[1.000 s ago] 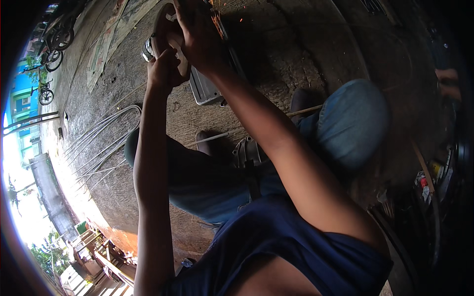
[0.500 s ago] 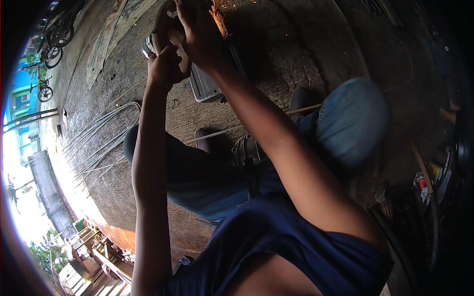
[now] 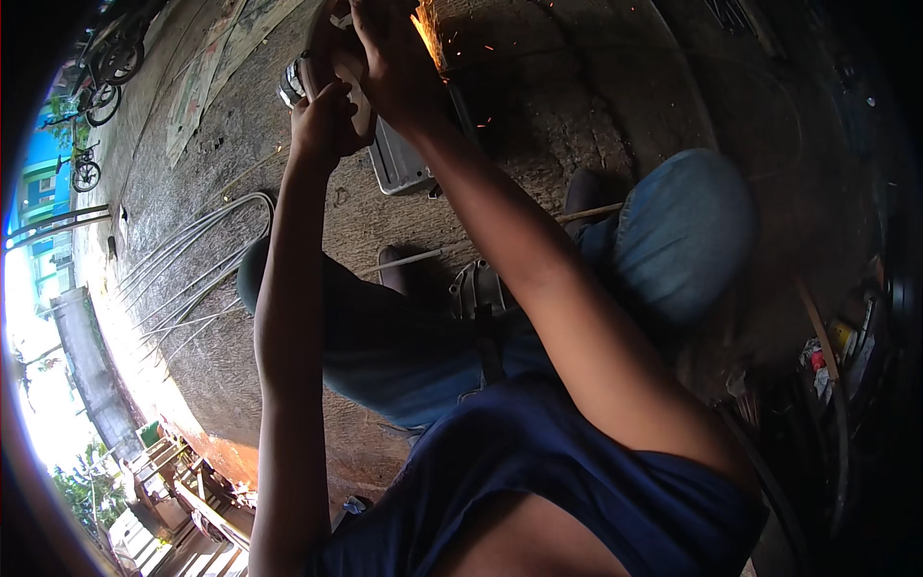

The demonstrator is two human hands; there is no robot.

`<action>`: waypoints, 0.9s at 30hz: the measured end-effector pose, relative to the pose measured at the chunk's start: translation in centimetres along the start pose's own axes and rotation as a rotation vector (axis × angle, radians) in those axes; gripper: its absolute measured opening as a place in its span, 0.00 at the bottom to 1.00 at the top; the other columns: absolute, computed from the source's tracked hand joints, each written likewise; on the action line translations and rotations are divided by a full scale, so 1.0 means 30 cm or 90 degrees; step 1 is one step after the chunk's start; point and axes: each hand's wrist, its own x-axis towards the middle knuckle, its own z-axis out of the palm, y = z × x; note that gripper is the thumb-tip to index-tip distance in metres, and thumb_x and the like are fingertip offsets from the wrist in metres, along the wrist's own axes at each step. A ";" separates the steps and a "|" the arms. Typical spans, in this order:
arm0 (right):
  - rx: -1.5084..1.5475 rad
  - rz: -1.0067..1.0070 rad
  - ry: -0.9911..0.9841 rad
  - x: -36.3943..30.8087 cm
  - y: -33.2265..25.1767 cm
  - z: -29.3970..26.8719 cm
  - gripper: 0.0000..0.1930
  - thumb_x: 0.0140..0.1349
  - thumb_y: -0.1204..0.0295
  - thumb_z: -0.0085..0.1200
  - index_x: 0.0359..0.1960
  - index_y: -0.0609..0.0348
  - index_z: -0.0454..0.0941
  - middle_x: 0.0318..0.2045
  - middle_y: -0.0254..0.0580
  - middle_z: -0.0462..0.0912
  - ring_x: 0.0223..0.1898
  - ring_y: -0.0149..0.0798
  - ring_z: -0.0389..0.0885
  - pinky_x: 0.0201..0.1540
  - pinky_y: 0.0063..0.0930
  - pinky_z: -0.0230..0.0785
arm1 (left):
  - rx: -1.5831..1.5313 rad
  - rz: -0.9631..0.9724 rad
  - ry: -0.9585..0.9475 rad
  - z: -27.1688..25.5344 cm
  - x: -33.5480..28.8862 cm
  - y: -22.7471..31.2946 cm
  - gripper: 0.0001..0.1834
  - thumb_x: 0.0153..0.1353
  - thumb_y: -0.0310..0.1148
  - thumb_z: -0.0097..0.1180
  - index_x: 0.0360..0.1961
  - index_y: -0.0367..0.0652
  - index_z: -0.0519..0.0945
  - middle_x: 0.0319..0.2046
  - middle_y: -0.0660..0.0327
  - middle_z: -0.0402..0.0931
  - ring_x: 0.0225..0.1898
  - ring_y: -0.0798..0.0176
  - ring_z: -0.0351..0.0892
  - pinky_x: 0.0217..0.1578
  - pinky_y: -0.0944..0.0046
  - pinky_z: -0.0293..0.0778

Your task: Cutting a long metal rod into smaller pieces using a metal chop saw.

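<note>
At the top edge both my hands are on a power tool with a pale, loop-shaped handle (image 3: pixel 361 115), seemingly a cut-off saw; its blade is out of view. My left hand (image 3: pixel 322 123) is closed round the handle's lower end, beside a silvery round part (image 3: pixel 290 85). Over the upper part of the tool lies my right hand (image 3: pixel 396 82), its fingers bent round it and partly cut off by the frame. Bright orange sparks (image 3: pixel 430 34) spray out just right of that hand. Below the tool, a grey rectangular base (image 3: pixel 396 162) rests on the concrete.
Bent metal rods (image 3: pixel 192 236) lie on the floor at left. One thin rod (image 3: pixel 433 254) crosses in front of my shoes (image 3: pixel 394 270). A ribbed metal part (image 3: pixel 475 290) sits between my legs. Scraps (image 3: pixel 835 351) lie at the right, and motorbikes (image 3: pixel 104 96) stand far left.
The spark spray has grown brighter and larger, with more sparks flying to the right. My hands stay on the tool and have hardly shifted.
</note>
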 end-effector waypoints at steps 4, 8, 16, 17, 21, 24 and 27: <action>0.020 0.006 -0.042 0.012 -0.010 -0.025 0.31 0.59 0.63 0.56 0.65 0.47 0.63 0.54 0.58 0.71 0.55 0.56 0.72 0.56 0.47 0.65 | 0.002 0.005 0.016 -0.006 0.011 -0.009 0.13 0.56 0.34 0.62 0.37 0.35 0.78 0.24 0.63 0.75 0.25 0.69 0.77 0.25 0.68 0.72; 0.028 0.011 -0.059 0.020 -0.020 -0.042 0.33 0.60 0.63 0.56 0.68 0.47 0.59 0.56 0.59 0.69 0.56 0.57 0.71 0.57 0.46 0.65 | -0.001 0.013 0.010 -0.008 0.014 -0.017 0.14 0.56 0.34 0.62 0.37 0.35 0.78 0.26 0.62 0.75 0.26 0.68 0.77 0.25 0.68 0.72; 0.062 0.025 -0.099 0.049 -0.040 -0.085 0.39 0.60 0.61 0.57 0.72 0.48 0.52 0.60 0.60 0.65 0.57 0.59 0.68 0.57 0.45 0.65 | -0.022 0.011 0.002 -0.019 0.031 -0.032 0.14 0.55 0.34 0.62 0.38 0.35 0.78 0.26 0.61 0.76 0.26 0.67 0.77 0.24 0.66 0.73; 0.072 0.034 -0.116 0.052 -0.040 -0.090 0.39 0.60 0.61 0.57 0.72 0.48 0.52 0.60 0.58 0.66 0.58 0.57 0.69 0.57 0.43 0.65 | -0.020 0.010 -0.006 -0.021 0.033 -0.035 0.14 0.55 0.35 0.62 0.38 0.35 0.77 0.26 0.61 0.75 0.26 0.67 0.78 0.24 0.66 0.73; 0.254 0.033 -0.104 0.052 -0.037 -0.096 0.38 0.61 0.61 0.56 0.71 0.48 0.53 0.59 0.54 0.69 0.56 0.56 0.70 0.57 0.44 0.65 | -0.020 0.033 -0.010 -0.022 0.032 -0.038 0.15 0.55 0.35 0.62 0.38 0.35 0.77 0.26 0.61 0.75 0.26 0.67 0.77 0.24 0.66 0.73; 0.057 0.031 -0.138 0.040 -0.035 -0.081 0.36 0.62 0.60 0.55 0.71 0.49 0.55 0.59 0.50 0.71 0.56 0.56 0.71 0.57 0.45 0.65 | -0.012 0.030 -0.018 -0.021 0.024 -0.032 0.15 0.55 0.35 0.62 0.38 0.34 0.77 0.26 0.61 0.75 0.27 0.67 0.78 0.25 0.66 0.73; 0.037 0.001 -0.143 0.031 -0.028 -0.064 0.35 0.63 0.59 0.53 0.70 0.49 0.55 0.59 0.55 0.70 0.55 0.57 0.71 0.56 0.45 0.66 | 0.020 0.020 0.005 -0.019 0.013 -0.023 0.15 0.54 0.34 0.62 0.38 0.34 0.78 0.26 0.61 0.76 0.27 0.67 0.78 0.26 0.66 0.73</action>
